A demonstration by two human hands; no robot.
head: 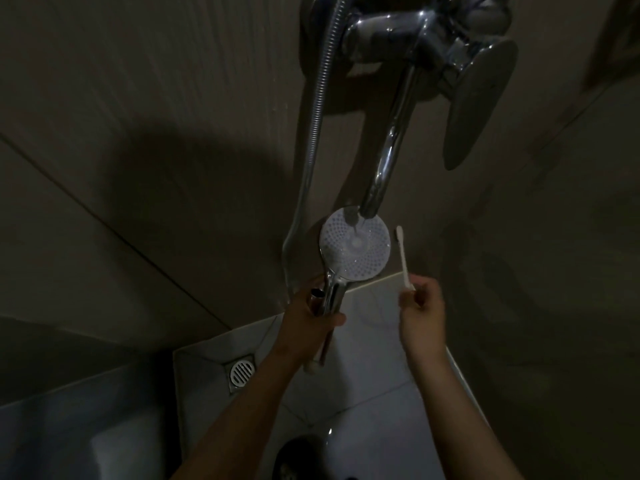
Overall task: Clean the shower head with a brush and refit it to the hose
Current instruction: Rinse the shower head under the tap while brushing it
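Note:
My left hand [308,322] grips the chrome handle of the shower head [355,249] together with the metal end of the hose [317,109]. The round white face with its many small holes points up at me, right under the tap spout [384,161], and a thin stream of water falls onto it. The head is off the hose. My right hand [420,308] holds a white toothbrush [403,258] by its lower end, upright, just right of the shower head and apart from it.
The chrome mixer tap with its flat lever [476,98] juts from the tiled wall above. A round floor drain [241,371] sits in the white tiled floor at lower left. A dark object [299,457] lies on the floor near the bottom edge.

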